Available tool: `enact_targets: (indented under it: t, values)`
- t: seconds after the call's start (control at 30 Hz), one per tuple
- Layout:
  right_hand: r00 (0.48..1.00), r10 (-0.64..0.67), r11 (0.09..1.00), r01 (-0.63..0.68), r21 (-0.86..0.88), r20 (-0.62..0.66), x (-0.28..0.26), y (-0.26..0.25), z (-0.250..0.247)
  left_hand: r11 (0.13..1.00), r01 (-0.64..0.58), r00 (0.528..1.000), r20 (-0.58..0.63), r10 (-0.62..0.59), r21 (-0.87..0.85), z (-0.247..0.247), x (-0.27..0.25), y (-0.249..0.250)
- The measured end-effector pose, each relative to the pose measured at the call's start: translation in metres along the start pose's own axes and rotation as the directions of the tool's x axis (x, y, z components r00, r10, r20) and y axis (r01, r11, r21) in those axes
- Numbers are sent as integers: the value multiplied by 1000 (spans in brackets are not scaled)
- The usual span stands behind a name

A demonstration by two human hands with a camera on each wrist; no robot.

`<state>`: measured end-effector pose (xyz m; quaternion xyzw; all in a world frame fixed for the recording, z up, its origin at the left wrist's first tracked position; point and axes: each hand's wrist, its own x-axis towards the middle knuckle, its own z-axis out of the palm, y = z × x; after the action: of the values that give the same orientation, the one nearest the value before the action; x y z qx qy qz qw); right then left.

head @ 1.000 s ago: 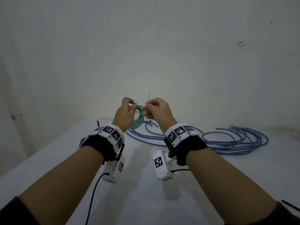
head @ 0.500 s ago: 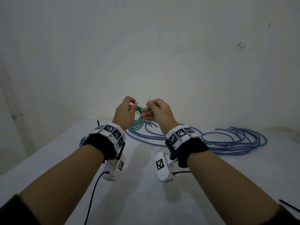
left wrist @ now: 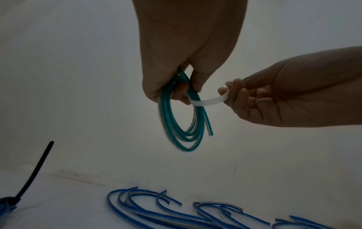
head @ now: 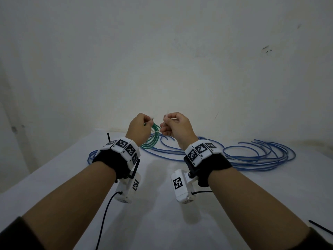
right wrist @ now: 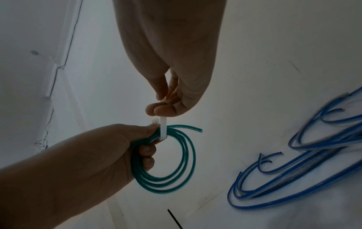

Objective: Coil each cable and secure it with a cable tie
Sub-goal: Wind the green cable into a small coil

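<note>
1. Hidden or unclear: in the head view both hands are seen from the back, so the fingertips and most of the white cable tie (left wrist: 207, 101) are out of sight. The tie's head shows only in the right wrist view, small and blurred, just above the left thumb. Whether the tie's tail is threaded through the head cannot be told.
2. The left hand (head: 139, 126) has thumb and fingers curled round the top of the green cable coil (right wrist: 168, 164), gripping it. The coil hangs free above the table (head: 153, 222), about four turns, one cut end sticking out sideways.
3. The right hand (head: 177, 128) pinches the tie's strap between thumb and fingertips; the other fingers are curled in. The strap runs taut from this pinch to the coil, where it passes under the strands beside the left fingers.
4. Blue cables (head: 259, 156): a loose, uncoiled pile along the far edge of the table, running right of the hands and partly behind them. Several cut ends show; the count of separate lengths cannot be told.
5. Black cable ties: one (head: 320, 227) at the near right edge of the table, cut off by the frame; another (left wrist: 35, 170) stands up at the far left, fastened round a blue bundle that is mostly out of frame.
6. Containers: none in view.
</note>
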<state>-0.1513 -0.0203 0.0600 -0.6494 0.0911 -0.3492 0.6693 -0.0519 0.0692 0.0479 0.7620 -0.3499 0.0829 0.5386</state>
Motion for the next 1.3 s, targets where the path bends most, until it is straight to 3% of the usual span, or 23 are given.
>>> enact_targets:
  t: [0.5, 0.9, 1.13, 1.3]
  values:
    - [998, 30, 999, -29, -27, 48, 5, 1, 3, 998, -59, 998, -30, 58, -22, -4, 4, 2]
    - [1000, 31, 993, -31, -113, -3, 10, 9, 2, 993, -111, 992, 50, 112, -32, -4, -2, 1]
    - [994, 95, 993, -89, -82, 63, 8, 10, 2, 991, -33, 999, -10, 32, -127, -2, 0, -2]
    - [995, 56, 990, -45, -133, 79, 7, 12, -1, 986, 9, 1000, 18, -6, -169, 2, -2, -3]
